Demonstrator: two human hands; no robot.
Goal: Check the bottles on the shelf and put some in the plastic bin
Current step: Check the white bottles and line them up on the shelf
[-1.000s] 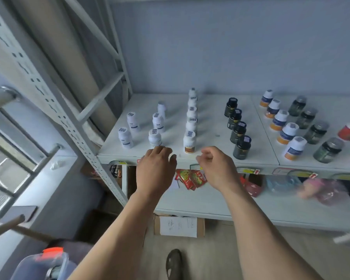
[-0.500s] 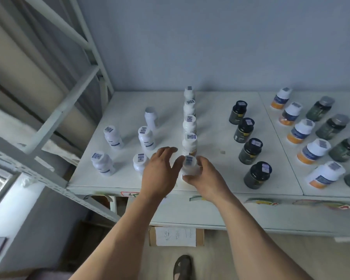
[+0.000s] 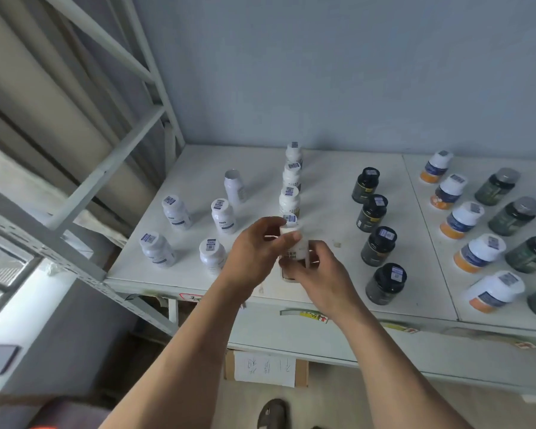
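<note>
Both our hands meet on a white bottle [image 3: 295, 247] at the front of the shelf [image 3: 328, 187]: our left hand [image 3: 252, 254] curls its fingers round the cap end, our right hand [image 3: 317, 275] grips the base. Behind it stand three more white bottles [image 3: 290, 201]; black bottles [image 3: 379, 246] line up to the right.

White bottle [image 3: 295, 246] tilted, above shelf [image 3: 331, 187] front.

Front white bottle [image 3: 294, 247] now lifted, gripped by both hands.
</note>
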